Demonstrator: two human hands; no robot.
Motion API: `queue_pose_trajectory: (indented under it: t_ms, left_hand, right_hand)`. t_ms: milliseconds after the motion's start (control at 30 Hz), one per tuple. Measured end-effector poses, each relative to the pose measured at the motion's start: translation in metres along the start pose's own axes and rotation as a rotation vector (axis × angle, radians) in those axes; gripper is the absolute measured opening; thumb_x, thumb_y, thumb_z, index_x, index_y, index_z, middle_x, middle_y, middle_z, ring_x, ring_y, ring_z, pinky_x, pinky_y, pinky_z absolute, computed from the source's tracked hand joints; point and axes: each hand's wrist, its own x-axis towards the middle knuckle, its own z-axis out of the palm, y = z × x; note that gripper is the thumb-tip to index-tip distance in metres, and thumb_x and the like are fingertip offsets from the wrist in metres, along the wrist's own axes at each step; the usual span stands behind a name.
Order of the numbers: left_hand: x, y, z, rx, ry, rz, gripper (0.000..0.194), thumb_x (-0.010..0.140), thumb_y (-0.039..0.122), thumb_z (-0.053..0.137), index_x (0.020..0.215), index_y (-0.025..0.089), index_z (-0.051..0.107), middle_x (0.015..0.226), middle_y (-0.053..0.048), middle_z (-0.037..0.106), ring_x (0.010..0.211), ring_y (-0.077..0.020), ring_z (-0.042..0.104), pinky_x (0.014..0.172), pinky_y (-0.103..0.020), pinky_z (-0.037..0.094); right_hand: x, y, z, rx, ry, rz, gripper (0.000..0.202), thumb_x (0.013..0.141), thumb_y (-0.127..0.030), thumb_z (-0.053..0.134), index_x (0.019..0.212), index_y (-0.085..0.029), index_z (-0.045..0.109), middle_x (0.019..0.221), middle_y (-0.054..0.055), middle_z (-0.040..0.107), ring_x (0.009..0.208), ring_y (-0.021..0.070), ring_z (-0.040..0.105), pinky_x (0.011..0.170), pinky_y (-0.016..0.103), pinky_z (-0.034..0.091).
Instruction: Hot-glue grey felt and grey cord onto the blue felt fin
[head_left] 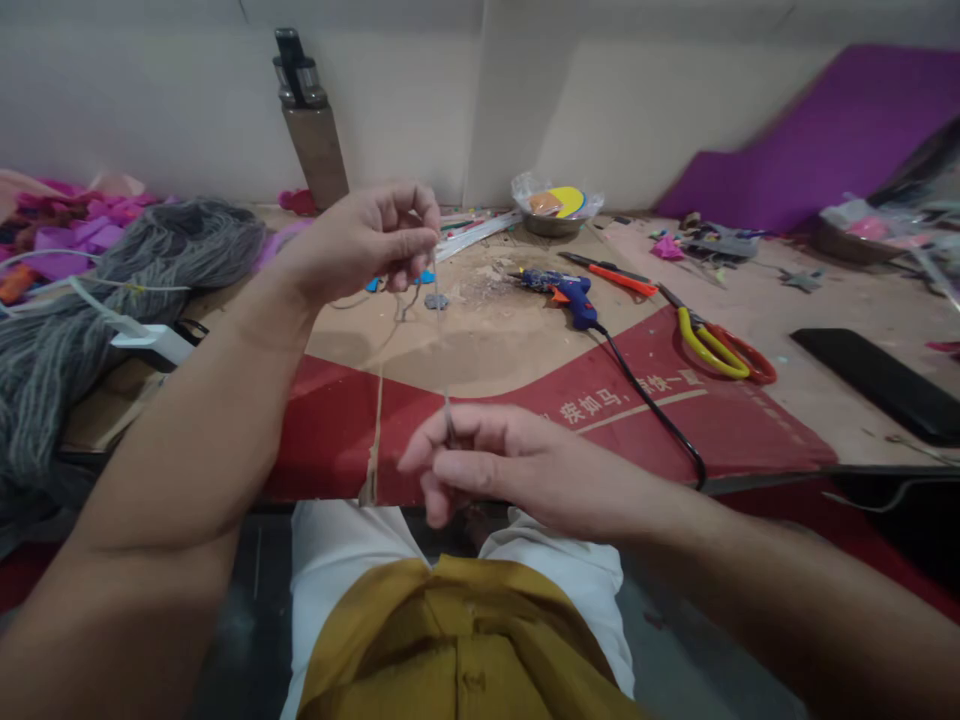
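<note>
One glue gun (574,298) lies on the table, and one thin strand (448,400) hangs to its left, stretched roughly upright between two bare hands. The left hand (390,240), the upper one, has thumb and forefinger pinched together on the strand's top part. The right hand (487,462), lower and nearer the body, has its fingers curled in narrow around the strand's lower part; blur hides the exact contact. Left of the glue gun are one small grey piece (436,301), two blue pieces (424,277) close by the left hand, and, farther left, one big bundle of grey yarn (187,240). Right of the glue gun are one pair of scissors (712,345) with one yellow and one red handle loop, and, farther right, one black phone (877,385). Just behind it to the right is one orange-handled tool (619,278); behind it, one bowl (553,225) holds plastic-wrapped bits.
</note>
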Motion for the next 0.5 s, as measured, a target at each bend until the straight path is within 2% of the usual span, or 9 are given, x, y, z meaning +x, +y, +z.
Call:
queue_pose_trajectory:
  t_ms: [67,133,200,267,333,367,400,467,500]
  left_hand:
    - [0.008,-0.018,-0.007,0.106,0.197,0.021,0.014,0.087,0.026,0.057,0.098,0.017,0.056,0.066,0.003,0.059,0.058,-0.0087,0.056,0.061,-0.022,0.044]
    - [0.013,-0.029,-0.013,0.290,0.345,0.013,0.013,0.084,0.025,0.061,0.091,0.015,0.058,0.068,0.003,0.060,0.079,-0.0112,0.060,0.076,-0.023,0.044]
    - [0.012,-0.026,-0.014,0.462,0.439,0.015,0.015,0.079,0.030,0.066,0.080,0.015,0.062,0.077,-0.002,0.065,0.096,-0.0172,0.058,0.086,-0.025,0.042]
    - [0.006,-0.008,-0.007,0.418,0.434,0.082,0.022,0.082,0.039,0.063,0.089,0.018,0.067,0.097,-0.005,0.069,0.100,-0.0189,0.056,0.081,-0.026,0.044]
    - [-0.004,0.018,0.003,0.078,0.229,0.130,0.043,0.089,0.056,0.048,0.112,0.023,0.065,0.113,-0.004,0.068,0.084,-0.0152,0.060,0.059,-0.022,0.041]
    - [-0.010,0.030,0.009,-0.055,0.074,0.125,0.054,0.090,0.062,0.042,0.122,0.023,0.062,0.117,-0.006,0.067,0.072,-0.0129,0.060,0.051,-0.022,0.037]
    - [-0.015,0.041,0.013,-0.142,-0.153,0.110,0.062,0.090,0.066,0.038,0.131,0.023,0.057,0.115,-0.008,0.069,0.064,-0.0113,0.058,0.048,-0.022,0.035]
    - [-0.025,0.055,0.017,-0.214,-0.591,0.042,0.063,0.086,0.063,0.052,0.136,0.025,0.053,0.099,-0.009,0.073,0.053,-0.0121,0.056,0.045,-0.024,0.037]
    - [-0.028,0.058,0.016,-0.196,-0.672,0.019,0.060,0.081,0.058,0.063,0.130,0.025,0.059,0.086,-0.008,0.073,0.049,-0.0122,0.053,0.043,-0.024,0.037]
  right_hand:
    - [-0.015,-0.011,0.002,-0.081,0.002,-0.042,0.016,0.095,-0.028,0.050,0.098,-0.017,0.061,0.078,0.001,0.062,0.073,0.0097,0.059,0.070,0.024,0.049]
    - [-0.029,-0.025,0.002,-0.184,0.064,-0.083,0.021,0.097,-0.031,0.048,0.099,-0.018,0.064,0.076,0.001,0.059,0.070,0.0102,0.057,0.064,0.023,0.048]
    - [-0.037,-0.040,0.001,-0.285,0.144,-0.133,0.025,0.098,-0.033,0.046,0.096,-0.020,0.067,0.070,0.001,0.055,0.063,0.0095,0.052,0.054,0.021,0.043]
    - [-0.037,-0.052,-0.001,-0.359,0.225,-0.200,0.027,0.098,-0.034,0.045,0.092,-0.022,0.068,0.065,-0.001,0.051,0.056,0.0081,0.046,0.047,0.019,0.037]
    - [-0.030,-0.057,-0.004,-0.410,0.272,-0.256,0.027,0.097,-0.035,0.046,0.089,-0.022,0.068,0.063,-0.002,0.048,0.052,0.0070,0.042,0.045,0.019,0.033]
    - [-0.026,-0.057,-0.006,-0.429,0.279,-0.272,0.027,0.097,-0.036,0.047,0.087,-0.021,0.068,0.062,-0.002,0.047,0.052,0.0068,0.041,0.045,0.018,0.033]
    - [-0.021,-0.057,-0.008,-0.445,0.283,-0.283,0.027,0.096,-0.036,0.048,0.085,-0.020,0.067,0.061,-0.003,0.046,0.051,0.0067,0.040,0.044,0.018,0.032]
    - [-0.013,-0.054,-0.011,-0.472,0.287,-0.283,0.028,0.095,-0.035,0.048,0.080,-0.019,0.066,0.058,-0.003,0.044,0.050,0.0066,0.039,0.044,0.019,0.031]
    - [-0.010,-0.053,-0.013,-0.483,0.293,-0.277,0.029,0.095,-0.034,0.048,0.079,-0.018,0.066,0.057,-0.004,0.043,0.049,0.0065,0.038,0.044,0.019,0.031]
